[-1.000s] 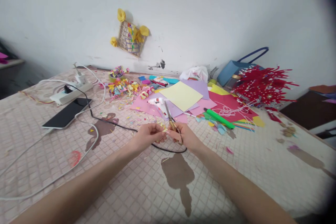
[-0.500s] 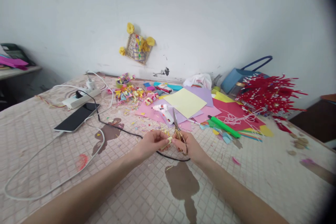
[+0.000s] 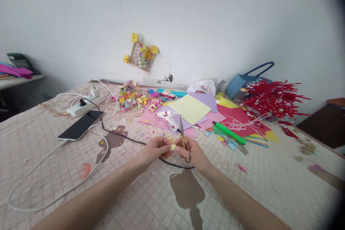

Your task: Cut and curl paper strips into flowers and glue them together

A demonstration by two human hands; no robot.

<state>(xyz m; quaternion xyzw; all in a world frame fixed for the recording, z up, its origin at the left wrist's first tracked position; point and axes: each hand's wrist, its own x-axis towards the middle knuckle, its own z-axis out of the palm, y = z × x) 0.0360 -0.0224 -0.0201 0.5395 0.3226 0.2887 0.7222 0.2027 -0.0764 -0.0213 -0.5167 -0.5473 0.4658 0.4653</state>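
A small pale yellow paper piece [image 3: 173, 147] is pinched between the thumb and fingers of my left hand [image 3: 156, 150]. The closed fingers of my right hand [image 3: 194, 152] hold gold-handled scissors [image 3: 182, 133], their blades pointing up and away from me. The right thumb tip is close to the paper's right end; whether it touches is too small to tell. Beyond the scissors lie a white glue gun [image 3: 168, 118] and a light yellow sheet [image 3: 191, 109] on pink and purple sheets.
A phone [image 3: 81, 125], a power strip [image 3: 85, 106] and looping cables are at the left. Paper scraps [image 3: 133, 101] lie at the back. To the right are a green marker [image 3: 230, 133], white string [image 3: 242, 124], a red beaded bunch [image 3: 275, 99] and a blue bag [image 3: 242, 83].
The view has tilted up slightly, so the table sits lower. Both hands remain together; the scissors stand a little more upright and the paper piece looks more level.
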